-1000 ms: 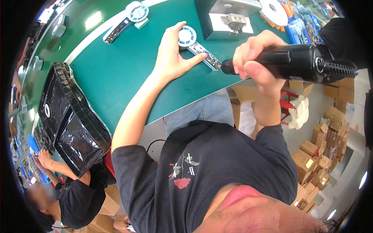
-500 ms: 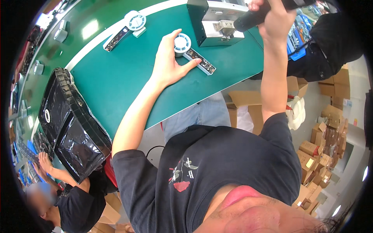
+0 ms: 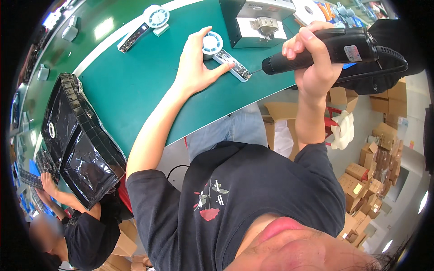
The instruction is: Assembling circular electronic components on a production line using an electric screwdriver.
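Observation:
My left hand (image 3: 196, 67) grips a small handheld fan (image 3: 233, 64) on the green mat, fingers at its round light-blue head and thumb on the handle. The handle lies uncovered, showing a circuit board inside. Wrapped in my right hand (image 3: 312, 58) is a black electric screwdriver (image 3: 337, 47), its cable running off to the right. Its thin bit points left, with the tip close to the handle's far end; whether it touches cannot be made out. Behind the screwdriver stands a metal screw feeder (image 3: 262, 27) with a small silver block on its front.
A second opened fan (image 3: 151, 20) lies at the back left. Left of the green table (image 3: 135, 99) sits a bin wrapped in black plastic (image 3: 86, 144), with a co-worker's arm (image 3: 68, 198) beyond it. A white roll (image 3: 308, 11) is behind the feeder. Cardboard boxes (image 3: 357, 185) stack at right.
My right hand has brought the screwdriver from the screw feeder down and toward me, its bit now beside the fan handle's end. My left hand still holds the fan, almost unmoved.

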The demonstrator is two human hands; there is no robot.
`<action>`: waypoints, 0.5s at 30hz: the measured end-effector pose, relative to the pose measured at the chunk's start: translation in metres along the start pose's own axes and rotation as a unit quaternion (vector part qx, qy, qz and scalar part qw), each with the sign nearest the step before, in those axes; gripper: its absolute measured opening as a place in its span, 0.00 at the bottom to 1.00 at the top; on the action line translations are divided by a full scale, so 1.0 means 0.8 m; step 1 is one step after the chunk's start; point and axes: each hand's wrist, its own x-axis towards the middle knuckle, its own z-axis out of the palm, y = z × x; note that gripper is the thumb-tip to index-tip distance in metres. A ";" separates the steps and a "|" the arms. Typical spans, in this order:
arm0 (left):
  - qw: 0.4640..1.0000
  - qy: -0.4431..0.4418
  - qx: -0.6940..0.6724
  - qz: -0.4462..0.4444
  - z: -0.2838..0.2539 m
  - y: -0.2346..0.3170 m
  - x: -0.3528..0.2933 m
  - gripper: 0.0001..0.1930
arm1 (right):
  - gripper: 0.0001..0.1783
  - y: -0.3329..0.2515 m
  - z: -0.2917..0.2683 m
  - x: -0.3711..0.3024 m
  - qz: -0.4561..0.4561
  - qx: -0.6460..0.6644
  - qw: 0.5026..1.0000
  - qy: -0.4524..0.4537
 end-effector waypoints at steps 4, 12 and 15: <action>1.000 -0.005 0.008 0.002 -0.001 0.005 0.001 0.51 | 0.06 0.006 -0.005 -0.002 0.007 0.009 1.000 0.016; 1.000 -0.005 0.021 0.000 -0.002 0.004 0.002 0.51 | 0.06 0.009 -0.006 -0.004 0.011 0.024 1.000 0.012; 1.000 -0.010 0.015 -0.005 -0.001 0.005 0.003 0.50 | 0.06 0.011 -0.003 -0.006 -0.006 0.019 1.000 0.019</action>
